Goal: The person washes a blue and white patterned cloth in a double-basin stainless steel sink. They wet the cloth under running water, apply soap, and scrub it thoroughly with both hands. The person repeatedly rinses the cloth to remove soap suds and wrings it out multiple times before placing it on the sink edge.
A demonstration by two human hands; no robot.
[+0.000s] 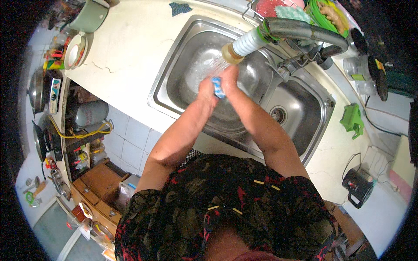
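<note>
My left hand (206,89) and my right hand (230,79) are pressed together over the large left basin of a stainless steel double sink (178,76). Between them they grip a small blue and white sponge or cloth (217,87); most of it is hidden, and blur hides the fingers. Just above my hands hangs the faucet's flexible nozzle extension (249,42), white with a yellowish tip. A spray of water (217,67) runs from it past my hands into the basin.
Behind the sink a wire rack holds a green basket (321,19). A dark scouring pad (180,9), stacked bowls (75,52) and a pot (89,16) stand on the counter (130,49). At right are a green plastic holder (352,120) and a black electric kettle (357,187).
</note>
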